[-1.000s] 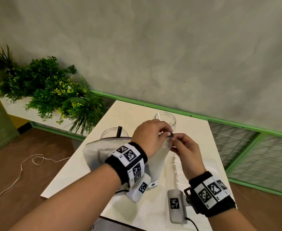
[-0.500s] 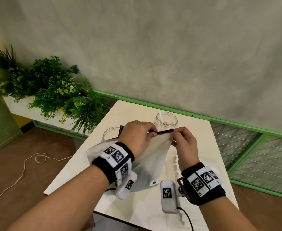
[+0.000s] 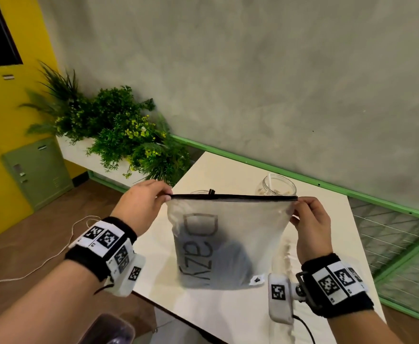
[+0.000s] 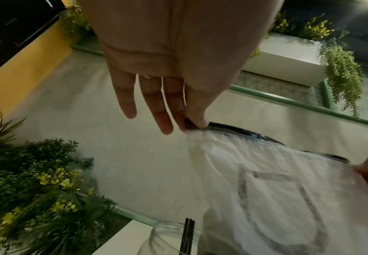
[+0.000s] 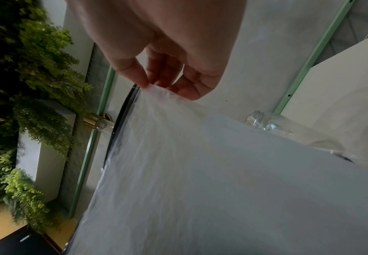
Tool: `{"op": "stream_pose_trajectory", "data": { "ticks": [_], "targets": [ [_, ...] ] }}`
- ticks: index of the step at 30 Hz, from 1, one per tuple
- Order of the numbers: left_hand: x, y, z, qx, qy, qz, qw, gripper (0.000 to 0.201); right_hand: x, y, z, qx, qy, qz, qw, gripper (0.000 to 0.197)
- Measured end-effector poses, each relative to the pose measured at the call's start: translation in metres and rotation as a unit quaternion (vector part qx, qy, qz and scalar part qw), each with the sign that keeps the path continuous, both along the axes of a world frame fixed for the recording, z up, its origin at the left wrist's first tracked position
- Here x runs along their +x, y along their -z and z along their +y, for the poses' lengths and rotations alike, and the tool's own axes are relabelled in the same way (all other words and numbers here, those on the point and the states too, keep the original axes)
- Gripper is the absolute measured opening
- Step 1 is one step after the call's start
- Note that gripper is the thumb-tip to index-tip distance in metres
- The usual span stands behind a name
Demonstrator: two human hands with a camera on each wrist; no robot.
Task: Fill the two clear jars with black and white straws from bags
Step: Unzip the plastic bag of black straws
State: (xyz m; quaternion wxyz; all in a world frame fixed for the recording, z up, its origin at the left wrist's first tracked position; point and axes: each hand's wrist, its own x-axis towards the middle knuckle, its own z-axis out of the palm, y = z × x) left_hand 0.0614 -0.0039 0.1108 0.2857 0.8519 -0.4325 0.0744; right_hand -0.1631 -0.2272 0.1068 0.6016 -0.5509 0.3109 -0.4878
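The person holds a frosted bag [image 3: 228, 244] up above the white table [image 3: 228, 170], stretched flat between both hands. The left hand [image 3: 141, 204] pinches one top corner with thumb and finger, while its other fingers stay straight. The right hand [image 3: 311, 219] pinches the other top corner with curled fingers. The black zipper strip [image 3: 233, 196] along the top looks closed to me. A dark mass sits low inside the bag, probably the black straws.

Behind the bag stand the 2 clear jars. The left jar [image 4: 174, 239] has only a few black straws [image 4: 187, 236]; the right jar [image 3: 276, 186] shows 1 white straw [image 3: 269, 183]. So I judge the filling has hardly begun, and nearly all straws remain.
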Motion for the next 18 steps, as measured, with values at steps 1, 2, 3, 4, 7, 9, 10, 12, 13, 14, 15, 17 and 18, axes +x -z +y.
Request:
{"op": "stream_pose_trajectory", "data": {
  "ticks": [1,2,3,4,7,9,10,12,13,14,15,17,18],
  "targets": [
    [0.001,0.000,0.002,0.000,-0.003,0.004,1.000,0.010,0.000,0.000,0.000,-0.004,-0.003,0.005,1.000,0.031],
    [0.001,-0.001,0.003,-0.001,-0.004,0.008,1.000,0.010,-0.001,0.000,-0.001,-0.007,-0.005,0.009,1.000,0.031],
    [0.002,-0.002,0.004,0.001,-0.005,0.013,1.000,0.010,-0.002,-0.001,-0.001,-0.011,-0.008,0.011,1.000,0.030],
    [0.003,-0.002,0.004,0.005,-0.004,0.016,1.000,0.010,-0.002,-0.001,0.000,-0.016,-0.011,0.012,1.000,0.030],
    [0.000,-0.006,0.003,-0.010,-0.017,-0.007,1.000,0.009,-0.003,-0.003,0.002,-0.029,-0.031,0.018,0.999,0.027],
    [-0.014,-0.009,-0.005,-0.056,-0.006,-0.073,0.996,0.013,-0.003,-0.003,0.004,-0.038,-0.047,0.023,0.998,0.026],
    [-0.026,-0.011,-0.013,-0.063,0.016,-0.095,0.993,0.019,-0.003,-0.003,0.005,-0.042,-0.052,0.026,0.997,0.026],
    [-0.047,-0.012,-0.031,0.003,0.054,-0.100,0.994,0.037,-0.002,-0.005,0.006,-0.045,-0.058,0.029,0.997,0.026],
    [-0.054,-0.011,-0.041,0.055,0.049,-0.093,0.993,0.043,-0.002,-0.005,0.006,-0.045,-0.062,0.030,0.997,0.026],
    [-0.058,-0.010,-0.049,0.099,0.034,-0.091,0.990,0.045,-0.002,-0.006,0.006,-0.045,-0.065,0.030,0.996,0.027],
    [-0.058,-0.009,-0.053,0.123,0.019,-0.091,0.988,0.041,-0.002,-0.006,0.006,-0.047,-0.068,0.030,0.996,0.027],
    [-0.056,-0.009,-0.055,0.120,0.015,-0.099,0.988,0.026,-0.004,-0.007,0.005,-0.052,-0.070,0.027,0.996,0.027],
    [-0.054,-0.009,-0.054,0.110,0.024,-0.106,0.988,0.021,-0.005,-0.007,0.004,-0.053,-0.069,0.026,0.996,0.027]
  ]
}}
